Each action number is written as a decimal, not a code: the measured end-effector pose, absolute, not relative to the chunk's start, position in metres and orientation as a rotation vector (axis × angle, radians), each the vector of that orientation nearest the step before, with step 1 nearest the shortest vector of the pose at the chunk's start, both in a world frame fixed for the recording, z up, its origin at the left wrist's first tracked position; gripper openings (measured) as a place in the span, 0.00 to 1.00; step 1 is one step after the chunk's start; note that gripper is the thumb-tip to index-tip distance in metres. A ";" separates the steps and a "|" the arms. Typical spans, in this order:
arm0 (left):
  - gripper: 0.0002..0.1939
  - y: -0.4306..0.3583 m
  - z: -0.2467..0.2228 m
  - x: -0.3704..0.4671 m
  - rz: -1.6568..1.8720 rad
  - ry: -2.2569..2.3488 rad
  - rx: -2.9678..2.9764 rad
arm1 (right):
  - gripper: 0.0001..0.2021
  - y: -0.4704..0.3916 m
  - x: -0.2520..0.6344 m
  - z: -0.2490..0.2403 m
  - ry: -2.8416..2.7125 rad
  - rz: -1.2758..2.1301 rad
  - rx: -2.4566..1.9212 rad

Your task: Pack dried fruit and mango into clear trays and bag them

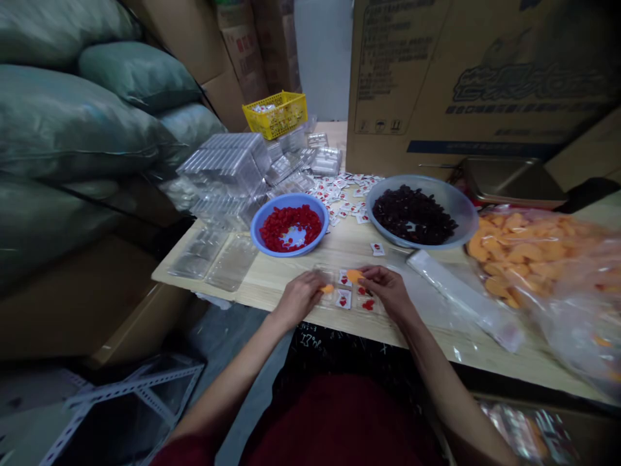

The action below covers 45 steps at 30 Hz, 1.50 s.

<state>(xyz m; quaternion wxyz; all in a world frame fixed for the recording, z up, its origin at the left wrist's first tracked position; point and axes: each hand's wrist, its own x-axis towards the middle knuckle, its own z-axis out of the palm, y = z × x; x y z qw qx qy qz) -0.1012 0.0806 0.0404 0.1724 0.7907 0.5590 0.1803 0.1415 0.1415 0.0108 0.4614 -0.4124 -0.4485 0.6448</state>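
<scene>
My left hand [301,296] is closed on a small orange piece [328,288] above the left side of a clear plastic tray [332,301]. Between the thumb and fingers of my right hand [388,290] is another flat orange piece [354,276], over the tray's upper middle. Small white printed packets [343,299] lie in the tray's middle compartments. To their right, red pieces [368,305] sit in a compartment, with something dark just above, partly covered by my right hand.
A blue bowl [257,236] holds red pieces; a larger pale-blue bowl [468,223] holds dark ones. Loose packets [339,194] are scattered between. Clear trays [228,162] stack at left, near a yellow basket [276,116]. A bag of orange pieces [524,252] and plastic sleeves [460,298] lie at right.
</scene>
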 end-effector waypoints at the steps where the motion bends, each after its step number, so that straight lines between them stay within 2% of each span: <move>1: 0.07 0.081 0.038 -0.099 0.402 1.569 2.339 | 0.14 0.143 0.136 0.012 -1.126 1.582 -0.993; 5: 0.06 0.080 0.035 -0.096 0.199 1.551 2.459 | 0.14 0.146 0.105 0.008 -1.211 1.548 -0.916; 9: 0.07 0.074 0.042 -0.107 0.489 1.549 2.270 | 0.12 0.148 0.073 -0.005 -1.377 1.479 -0.904; 13: 0.05 0.070 0.041 -0.117 0.852 1.777 1.873 | 0.08 0.148 0.053 -0.017 -1.504 1.459 -0.886; 19: 0.17 0.077 0.027 -0.117 0.909 1.641 1.651 | 0.12 0.144 0.045 -0.023 -1.498 1.557 -0.869; 23: 0.13 0.084 0.020 -0.114 0.905 1.656 1.670 | 0.12 0.145 0.050 -0.019 -1.544 1.509 -0.816; 27: 0.13 0.089 0.015 -0.112 0.760 1.825 1.948 | 0.13 0.136 0.064 -0.010 -1.772 1.234 -0.875; 32: 0.14 0.089 0.015 -0.112 0.555 1.916 2.158 | 0.06 0.110 0.075 -0.001 -2.267 0.794 -1.047; 36: 0.12 0.089 0.018 -0.109 0.421 1.869 2.273 | 0.08 0.105 0.065 0.001 -2.493 0.657 -1.098; 40: 0.11 0.087 0.024 -0.107 0.356 1.855 2.322 | 0.08 0.108 0.063 -0.001 -2.388 0.760 -1.120; 43: 0.15 0.080 0.031 -0.097 0.618 1.864 2.211 | 0.05 0.111 0.073 0.000 -1.984 1.022 -1.065; 45: 0.20 0.073 0.034 -0.083 0.835 1.771 2.156 | 0.12 0.113 0.079 0.005 -1.626 1.288 -1.014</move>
